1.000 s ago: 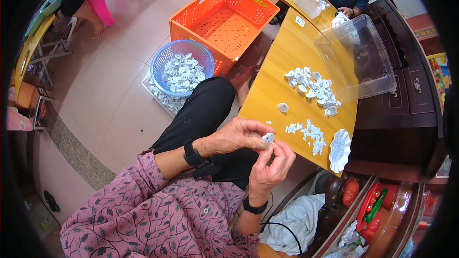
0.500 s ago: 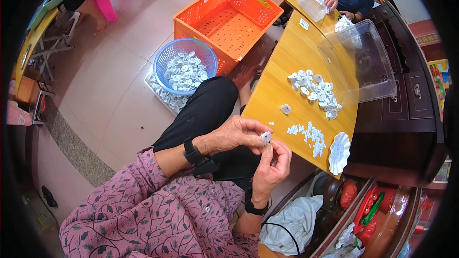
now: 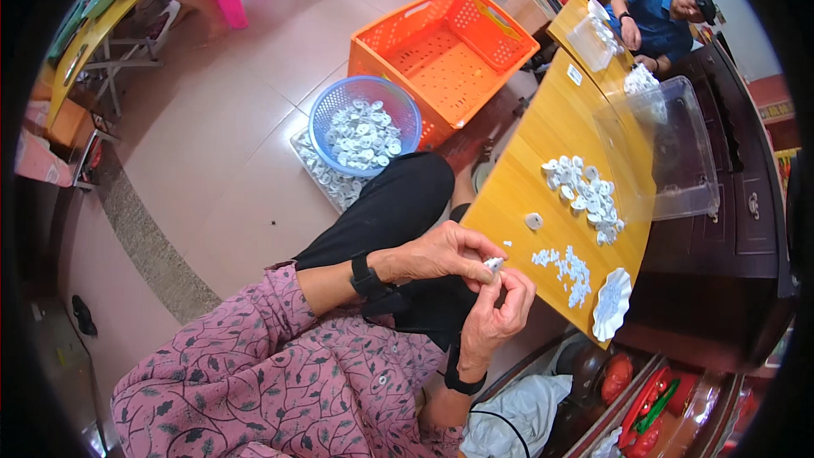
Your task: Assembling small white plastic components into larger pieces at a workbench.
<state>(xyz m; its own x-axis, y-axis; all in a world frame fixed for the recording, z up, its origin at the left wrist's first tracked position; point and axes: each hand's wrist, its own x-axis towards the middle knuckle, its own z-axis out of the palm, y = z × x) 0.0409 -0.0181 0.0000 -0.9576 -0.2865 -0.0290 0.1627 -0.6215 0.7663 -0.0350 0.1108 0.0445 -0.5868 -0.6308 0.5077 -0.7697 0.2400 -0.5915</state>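
Both hands meet over the near left edge of a yellow wooden table (image 3: 517, 161). My left hand (image 3: 445, 254) pinches a small white round plastic piece (image 3: 493, 264) between thumb and fingertips. From below, my right hand (image 3: 500, 314) presses its thumb and fingers to the same piece. Fingers hide part of it. Just beyond lie a lone white disc (image 3: 533, 220) and a tiny white bit (image 3: 507, 243). A scatter of tiny white parts (image 3: 575, 276) is to their right, beside a scalloped white dish (image 3: 624, 288). A heap of white discs (image 3: 585, 195) sits farther back.
A blue colander (image 3: 322, 119) of white discs stands on a filled white tray (image 3: 303, 157), left of my knee. Behind it is an orange crate (image 3: 373, 59). A clear plastic box (image 3: 708, 178) rests on the table's right side. Another person (image 3: 649, 21) works at the far end.
The whole view has shifted, so everything appears farther right and lower. Both hands stay together on the white piece, which looks slightly turned. The other person's head has lifted into fuller view.
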